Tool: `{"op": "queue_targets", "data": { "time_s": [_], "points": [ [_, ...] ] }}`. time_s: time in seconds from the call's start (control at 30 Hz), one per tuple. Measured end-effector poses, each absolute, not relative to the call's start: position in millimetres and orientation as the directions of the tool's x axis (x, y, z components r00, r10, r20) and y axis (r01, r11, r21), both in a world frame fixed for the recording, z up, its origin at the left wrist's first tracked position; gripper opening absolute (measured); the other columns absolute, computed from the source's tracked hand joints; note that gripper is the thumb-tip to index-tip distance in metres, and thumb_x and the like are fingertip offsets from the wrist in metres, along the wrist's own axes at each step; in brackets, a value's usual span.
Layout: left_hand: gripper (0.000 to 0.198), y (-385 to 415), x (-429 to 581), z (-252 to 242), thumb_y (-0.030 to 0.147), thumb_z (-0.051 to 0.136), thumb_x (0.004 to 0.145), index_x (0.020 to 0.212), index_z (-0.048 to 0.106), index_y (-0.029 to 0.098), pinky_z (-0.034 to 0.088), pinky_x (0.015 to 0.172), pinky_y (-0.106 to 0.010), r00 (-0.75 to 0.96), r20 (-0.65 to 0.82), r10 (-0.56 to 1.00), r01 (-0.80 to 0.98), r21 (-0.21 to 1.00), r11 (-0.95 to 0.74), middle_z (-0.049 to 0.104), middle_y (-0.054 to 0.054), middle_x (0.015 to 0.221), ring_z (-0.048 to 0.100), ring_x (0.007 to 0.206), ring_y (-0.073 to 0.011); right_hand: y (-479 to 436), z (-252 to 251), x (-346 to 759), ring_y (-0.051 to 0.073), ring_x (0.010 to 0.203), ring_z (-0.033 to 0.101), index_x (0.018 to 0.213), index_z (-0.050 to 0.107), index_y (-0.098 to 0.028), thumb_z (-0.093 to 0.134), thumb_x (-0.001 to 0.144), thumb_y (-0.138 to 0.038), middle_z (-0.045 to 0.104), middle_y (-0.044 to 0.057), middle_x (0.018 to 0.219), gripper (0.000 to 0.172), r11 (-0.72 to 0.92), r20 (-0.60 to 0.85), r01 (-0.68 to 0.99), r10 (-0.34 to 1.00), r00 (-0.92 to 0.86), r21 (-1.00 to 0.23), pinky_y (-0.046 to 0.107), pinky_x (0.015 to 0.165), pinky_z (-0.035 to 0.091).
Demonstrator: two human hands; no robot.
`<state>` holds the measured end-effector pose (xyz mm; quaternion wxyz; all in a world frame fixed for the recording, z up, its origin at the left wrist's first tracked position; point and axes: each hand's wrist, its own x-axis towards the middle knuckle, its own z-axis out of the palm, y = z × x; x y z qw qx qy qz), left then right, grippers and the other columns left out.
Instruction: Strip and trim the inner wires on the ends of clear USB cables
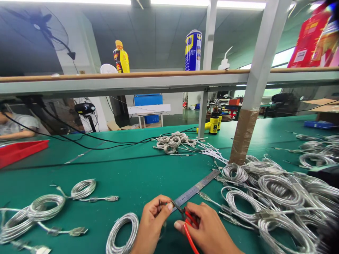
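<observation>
My left hand [156,217] is closed in a pinch on a thin dark wire [159,204], apparently the end of a cable; the rest of that cable is hidden by the hand. My right hand [205,225] grips red-handled pliers [189,229], the jaws pointing up and left close to my left thumb. Whether the jaws touch the wire cannot be made out. A steel ruler [196,190] lies flat on the bench just beyond both hands. Beside my left wrist rests a coiled clear-jacketed cable [123,234].
More coiled cables [280,194] are heaped at the right, and USB cables [45,208] lie at the left. A smaller pile of coils [174,141] and white strips [212,151] sit farther back. A taped post [243,137] rises from the green bench [127,173]. A red tray [23,151] stands left.
</observation>
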<state>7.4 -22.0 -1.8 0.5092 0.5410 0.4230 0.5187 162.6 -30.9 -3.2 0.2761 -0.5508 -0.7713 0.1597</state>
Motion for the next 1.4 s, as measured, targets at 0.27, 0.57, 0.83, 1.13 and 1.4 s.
{"op": "queue_targets", "data": {
  "time_s": [0.27,0.57,0.83,1.13,1.4],
  "points": [
    [0.024,-21.7,6.6,-4.3,0.038,0.058,0.071,0.066,0.054,0.015,0.019,0.043,-0.018,0.117,0.129,0.985,-0.044,0.991,-0.124,0.035,0.006,0.053,0.024,0.047,-0.0071,-28.9,-4.8,161.0,0.012,0.05,0.04,0.052,0.045,-0.019,0.045,0.074,-0.056,0.046,-0.004,0.047,0.043,0.352,0.259,0.788,0.933,-0.25,-0.505,0.022,0.046,0.021],
    [0.024,-23.6,8.3,-0.2,0.037,0.058,0.071,0.065,0.055,0.014,0.02,0.043,-0.018,0.099,0.114,0.989,-0.052,0.993,-0.109,0.036,0.006,0.053,0.024,0.048,-0.007,-30.7,-5.6,158.4,0.01,0.043,0.034,0.052,0.043,-0.019,0.043,0.076,-0.056,0.045,-0.004,0.044,0.044,0.323,0.249,0.821,0.941,-0.228,-0.471,0.024,0.044,0.017],
    [0.025,-22.3,8.2,-0.5,0.039,0.06,0.069,0.066,0.057,0.014,0.018,0.04,-0.017,0.066,0.109,0.992,-0.057,0.993,-0.106,0.038,0.007,0.053,0.024,0.045,-0.0051,-32.1,-9.3,156.8,0.014,0.053,0.043,0.055,0.041,-0.02,0.047,0.072,-0.055,0.05,-0.002,0.05,0.04,0.307,0.279,0.829,0.941,-0.191,-0.468,0.022,0.049,0.021],
    [0.034,-14.2,7.5,-9.6,0.043,0.061,0.067,0.079,0.057,0.012,0.019,0.036,-0.016,0.194,0.013,0.981,-0.137,0.99,0.014,0.049,0.005,0.044,0.027,0.032,-0.0021,-22.4,-14.1,166.4,0.01,0.047,0.029,0.052,0.03,-0.019,0.042,0.075,-0.055,0.035,-0.005,0.047,0.044,0.167,0.207,0.732,0.978,-0.037,-0.66,0.022,0.046,0.019],
    [0.032,-10.0,4.2,-17.8,0.038,0.062,0.069,0.084,0.065,0.01,0.03,0.044,-0.017,0.272,0.026,0.962,-0.132,0.991,0.01,0.064,-0.005,0.066,0.043,0.038,-0.0033,-16.9,-12.8,164.9,0.011,0.054,0.04,0.065,0.047,-0.018,0.054,0.072,-0.041,0.046,-0.004,0.057,0.025,0.21,0.177,0.35,0.976,-0.123,-0.913,0.02,0.05,0.03]
  ]
}}
